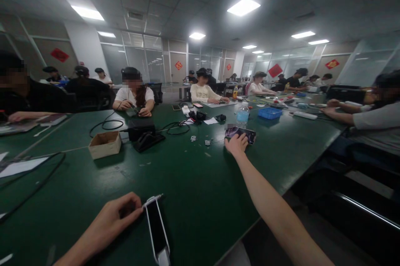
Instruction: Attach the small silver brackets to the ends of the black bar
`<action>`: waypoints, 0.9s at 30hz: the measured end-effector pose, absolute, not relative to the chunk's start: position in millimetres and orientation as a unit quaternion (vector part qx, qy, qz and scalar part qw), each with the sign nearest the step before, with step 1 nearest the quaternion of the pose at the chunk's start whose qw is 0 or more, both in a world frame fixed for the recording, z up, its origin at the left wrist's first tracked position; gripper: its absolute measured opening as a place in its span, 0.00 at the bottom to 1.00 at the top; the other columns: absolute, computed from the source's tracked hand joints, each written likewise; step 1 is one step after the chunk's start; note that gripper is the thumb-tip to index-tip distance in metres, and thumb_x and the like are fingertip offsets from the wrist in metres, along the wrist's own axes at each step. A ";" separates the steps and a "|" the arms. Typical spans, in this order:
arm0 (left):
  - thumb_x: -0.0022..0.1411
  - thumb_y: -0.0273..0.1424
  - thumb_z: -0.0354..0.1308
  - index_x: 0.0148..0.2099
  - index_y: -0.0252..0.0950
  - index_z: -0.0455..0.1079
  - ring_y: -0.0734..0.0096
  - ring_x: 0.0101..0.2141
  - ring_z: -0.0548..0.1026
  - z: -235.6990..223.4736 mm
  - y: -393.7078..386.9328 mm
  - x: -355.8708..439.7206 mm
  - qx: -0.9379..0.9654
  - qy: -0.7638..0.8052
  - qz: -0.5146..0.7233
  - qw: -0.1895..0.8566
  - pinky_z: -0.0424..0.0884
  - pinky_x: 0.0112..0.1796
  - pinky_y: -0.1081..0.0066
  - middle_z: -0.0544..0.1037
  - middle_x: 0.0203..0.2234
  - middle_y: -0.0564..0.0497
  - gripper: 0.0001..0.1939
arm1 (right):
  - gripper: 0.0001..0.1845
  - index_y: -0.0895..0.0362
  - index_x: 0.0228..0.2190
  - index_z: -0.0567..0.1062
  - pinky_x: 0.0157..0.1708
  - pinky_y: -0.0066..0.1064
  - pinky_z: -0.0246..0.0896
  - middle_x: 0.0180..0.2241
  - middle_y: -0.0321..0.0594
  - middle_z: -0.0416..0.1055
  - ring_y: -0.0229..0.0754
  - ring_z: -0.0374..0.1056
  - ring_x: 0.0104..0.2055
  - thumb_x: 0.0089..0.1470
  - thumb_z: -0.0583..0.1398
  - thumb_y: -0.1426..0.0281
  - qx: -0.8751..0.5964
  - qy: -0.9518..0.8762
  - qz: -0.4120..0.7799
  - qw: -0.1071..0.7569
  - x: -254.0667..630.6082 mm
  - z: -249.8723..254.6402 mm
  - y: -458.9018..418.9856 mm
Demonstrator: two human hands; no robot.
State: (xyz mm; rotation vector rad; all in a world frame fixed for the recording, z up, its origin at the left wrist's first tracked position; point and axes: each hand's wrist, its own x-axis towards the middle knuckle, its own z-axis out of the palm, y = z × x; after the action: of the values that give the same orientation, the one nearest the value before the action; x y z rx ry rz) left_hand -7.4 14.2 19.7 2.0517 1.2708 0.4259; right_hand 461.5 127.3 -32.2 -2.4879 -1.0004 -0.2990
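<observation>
My left hand (120, 215) is curled at the near edge of the green table (193, 182), its fingers pinched on the top end of a flat black device with a white rim (157, 228) that lies on the table. My right arm stretches far forward. My right hand (236, 144) rests on a dark phone-like object with a patterned face (242, 133), fingers closed over its near edge. Small loose parts (200, 140) lie just left of that hand.
A cardboard box (105, 144), a black stand with cables (145, 134), a water bottle (242, 115) and a blue basket (270, 112) sit further out. Several people sit working around the table. Papers (21, 167) lie at the left.
</observation>
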 end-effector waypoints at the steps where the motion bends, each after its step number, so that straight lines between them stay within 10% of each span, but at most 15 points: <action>1: 0.54 0.51 0.53 0.33 0.39 0.71 0.65 0.29 0.72 18.6 15.7 -8.1 0.789 0.486 0.160 0.340 0.68 0.31 0.71 0.76 0.27 0.53 0.20 | 0.37 0.73 0.54 0.60 0.58 0.49 0.40 0.62 0.70 0.42 0.67 0.42 0.63 0.53 0.54 0.56 -0.900 -0.362 -0.105 0.219 462.4 -32.0 127.5; 27: 0.57 0.48 0.50 0.36 0.38 0.70 0.64 0.29 0.72 17.9 17.3 -8.0 0.799 0.484 0.126 0.333 0.66 0.31 0.69 0.75 0.27 0.53 0.19 | 0.27 0.64 0.50 0.64 0.60 0.48 0.36 0.65 0.59 0.41 0.59 0.37 0.66 0.57 0.52 0.58 -0.736 -0.653 -0.075 0.160 343.8 -19.2 108.0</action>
State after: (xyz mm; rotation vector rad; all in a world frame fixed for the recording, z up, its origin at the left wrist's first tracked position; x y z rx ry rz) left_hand -8.0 17.3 17.9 2.0870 1.2636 0.3294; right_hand 343.8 108.0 -19.2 -2.1039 -1.8662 -0.2139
